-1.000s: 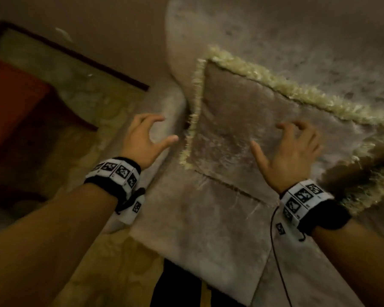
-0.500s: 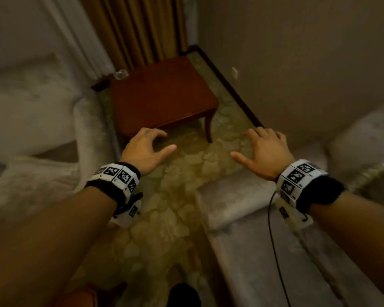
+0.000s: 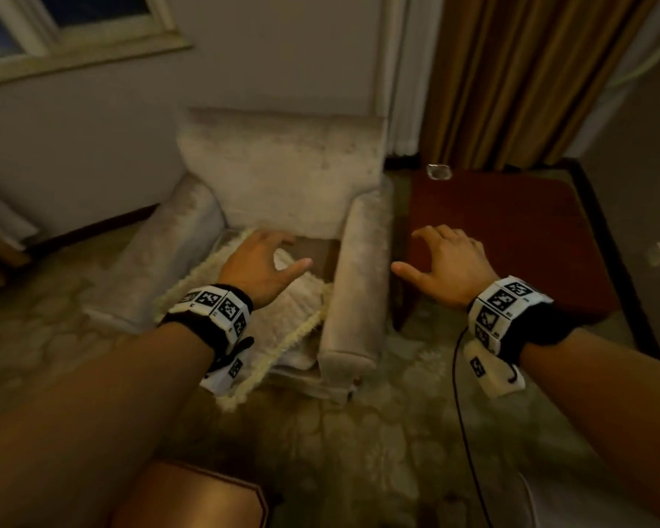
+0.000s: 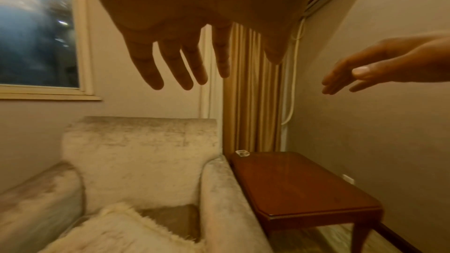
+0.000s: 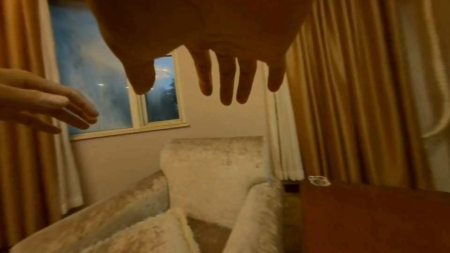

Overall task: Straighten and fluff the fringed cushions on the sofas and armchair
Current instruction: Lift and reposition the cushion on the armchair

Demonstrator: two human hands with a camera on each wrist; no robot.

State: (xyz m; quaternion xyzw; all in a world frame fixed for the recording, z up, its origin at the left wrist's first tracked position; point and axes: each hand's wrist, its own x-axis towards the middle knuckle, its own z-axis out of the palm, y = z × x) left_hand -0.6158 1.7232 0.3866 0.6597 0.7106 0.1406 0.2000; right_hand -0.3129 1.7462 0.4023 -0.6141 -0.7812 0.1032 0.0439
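Note:
A pale velvet armchair (image 3: 279, 177) stands against the wall under a window. On its seat lies a cream fringed cushion (image 3: 290, 310), flat and skewed, one corner hanging over the seat's front edge. My left hand (image 3: 267, 257) hovers in the air above the cushion with fingers spread and holds nothing. Out over the side table, my right hand (image 3: 442, 257) is also spread and empty. The wrist views show the cushion (image 4: 116, 236) (image 5: 151, 236) well below both hands, with the left hand (image 4: 190, 68) and the right hand (image 5: 219, 84) touching nothing.
A dark red wooden side table (image 3: 511, 238) stands right of the armchair with a small glass object (image 3: 439, 171) at its back edge. Gold curtains (image 3: 519, 70) hang behind it. Patterned carpet (image 3: 378, 432) covers the floor. Another wooden corner (image 3: 191, 501) sits near my feet.
My view has swung left from the sofa's fringed cushion, past the side table, to the armchair. Both hands left the sofa cushion and travelled along, still spread and empty.

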